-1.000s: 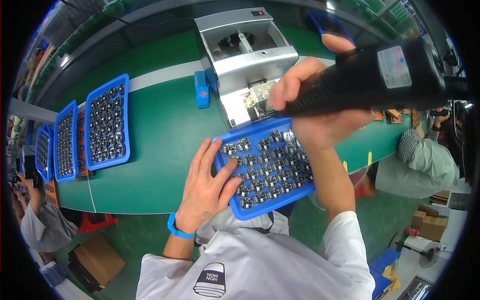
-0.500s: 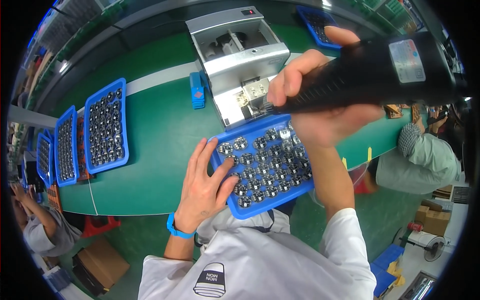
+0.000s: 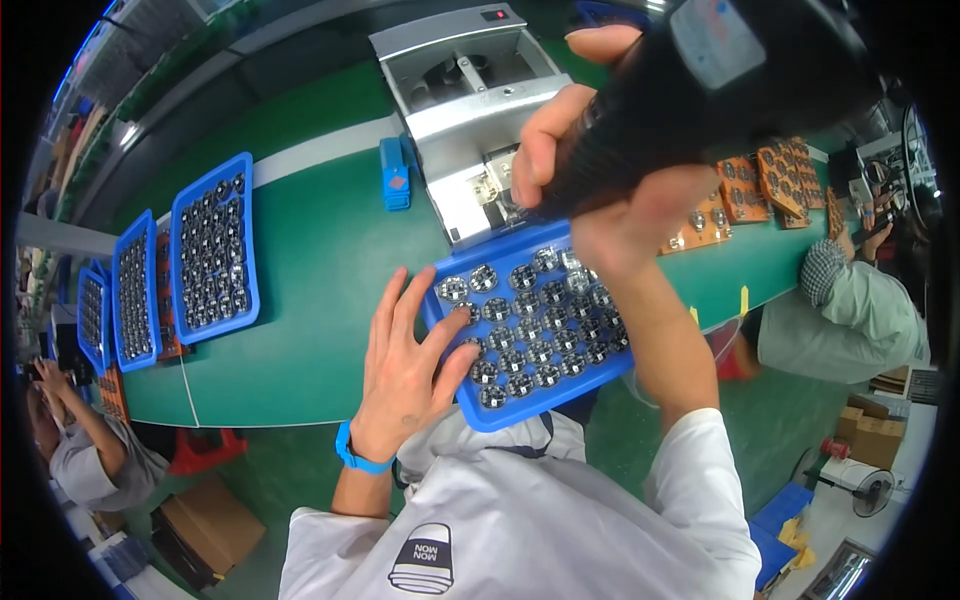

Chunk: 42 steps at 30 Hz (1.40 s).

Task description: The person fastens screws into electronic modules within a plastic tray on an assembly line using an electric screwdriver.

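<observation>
My left hand (image 3: 408, 355) lies with spread fingers over the left edge of a blue tray (image 3: 520, 408). Its index finger and thumb reach in among the round parts, which look like small black-and-silver circuit discs (image 3: 539, 351) set in rows. In my right hand (image 3: 640, 215) is a thick black hand-held power tool (image 3: 790, 90) with a pale label, raised above the tray's far right side. Its narrow end points toward the silver machine (image 3: 475, 110) behind the tray. The tool and my hand hide the tray's far right corner.
A small blue device (image 3: 395, 175) stands left of the machine. More blue trays (image 3: 250, 250) of discs sit at the left. Orange boards (image 3: 742, 190) lie on the green table (image 3: 310, 290) at the right. Other people (image 3: 835, 310) sit at both sides.
My right hand and the black tool have shifted a little left, the tool tilting more steeply. The orange boards at the right have come into fuller view. My left hand stays on the tray.
</observation>
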Tool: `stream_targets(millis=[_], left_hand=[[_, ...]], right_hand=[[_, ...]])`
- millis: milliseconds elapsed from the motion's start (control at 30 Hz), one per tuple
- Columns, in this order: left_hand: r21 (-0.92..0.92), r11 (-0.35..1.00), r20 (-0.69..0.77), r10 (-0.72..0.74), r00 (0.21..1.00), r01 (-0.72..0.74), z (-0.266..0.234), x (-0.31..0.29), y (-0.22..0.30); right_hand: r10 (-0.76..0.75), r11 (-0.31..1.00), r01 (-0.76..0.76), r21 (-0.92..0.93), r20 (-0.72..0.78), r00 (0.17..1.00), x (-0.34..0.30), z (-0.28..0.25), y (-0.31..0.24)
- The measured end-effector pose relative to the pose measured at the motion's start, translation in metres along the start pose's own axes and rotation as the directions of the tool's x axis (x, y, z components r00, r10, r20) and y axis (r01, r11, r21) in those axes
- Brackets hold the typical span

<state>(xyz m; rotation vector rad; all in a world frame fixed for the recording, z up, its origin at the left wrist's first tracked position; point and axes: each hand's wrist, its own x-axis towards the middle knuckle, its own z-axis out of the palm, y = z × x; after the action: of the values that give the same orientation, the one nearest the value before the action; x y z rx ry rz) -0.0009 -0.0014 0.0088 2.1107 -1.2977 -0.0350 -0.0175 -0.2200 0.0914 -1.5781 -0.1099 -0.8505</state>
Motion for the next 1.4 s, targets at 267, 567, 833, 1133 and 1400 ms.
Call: stream_targets(millis=[267,567,833,1133,1400], left_hand=[[-0.079,0.995,0.011,-0.063,0.998,0.064,-0.003,0.003,-0.005],[-0.132,0.987,0.038,-0.087,0.995,0.091,-0.001,0.002,-0.010],[-0.126,0.987,0.039,-0.094,0.995,0.098,-0.001,0.001,-0.010],[-0.139,0.989,0.000,-0.054,0.999,0.053,0.002,0.001,-0.014],[-0.124,0.991,0.005,-0.046,0.999,0.046,0.001,-0.001,-0.014]], right_hand=[[0.094,0.850,-0.220,0.479,0.273,0.957,-0.055,-0.005,-0.004],[0.119,0.892,-0.160,0.423,0.121,0.985,-0.070,0.027,0.016],[0.306,0.880,-0.393,0.266,0.316,0.898,-0.068,0.022,0.013],[0.245,0.825,-0.447,0.345,0.494,0.834,-0.069,0.012,0.021],[0.323,0.731,-0.605,0.317,0.620,0.715,-0.069,0.009,0.016]])
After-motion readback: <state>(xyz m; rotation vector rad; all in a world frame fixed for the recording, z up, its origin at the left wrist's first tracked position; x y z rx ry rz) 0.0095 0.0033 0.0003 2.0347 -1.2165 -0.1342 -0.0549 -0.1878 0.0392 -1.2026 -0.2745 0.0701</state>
